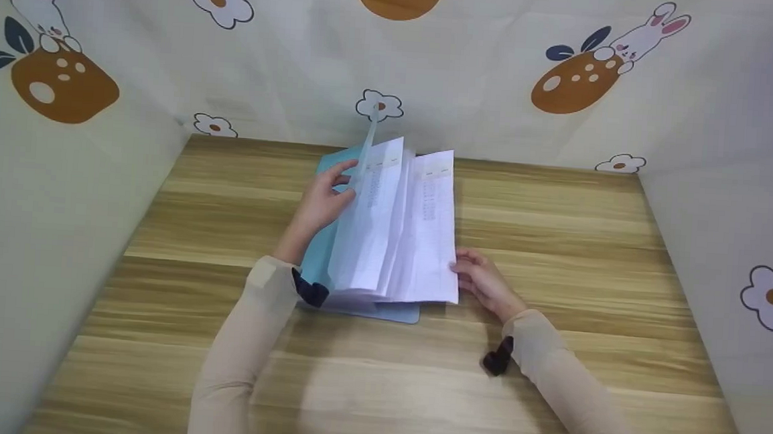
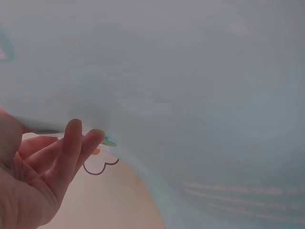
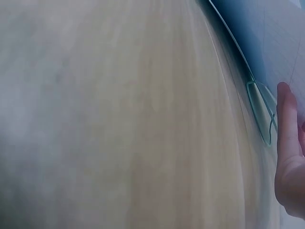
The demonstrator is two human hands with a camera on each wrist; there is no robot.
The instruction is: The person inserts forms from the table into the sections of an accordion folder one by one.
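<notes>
A notebook with a blue-green cover (image 1: 317, 250) stands partly open on the table, its white pages (image 1: 435, 247) fanned out. At its left, a pale translucent leaf (image 1: 367, 145) is raised on edge. My left hand (image 1: 326, 196) is beside that leaf, its loosely bent fingertips right at the surface. In the left wrist view the leaf (image 2: 190, 95) fills most of the picture, with the fingers (image 2: 71, 148) at its lower edge. On the other side, my right hand (image 1: 486, 283) pinches the right edge of the pages. The right wrist view shows one straight finger (image 3: 287, 124) against them.
The notebook rests on a wood-grain table (image 1: 547, 220). Around the back and sides hangs a pale cloth (image 1: 289, 57) printed with flowers, rabbits and orange fruit. A small black camera (image 1: 498, 358) is strapped to the right wrist.
</notes>
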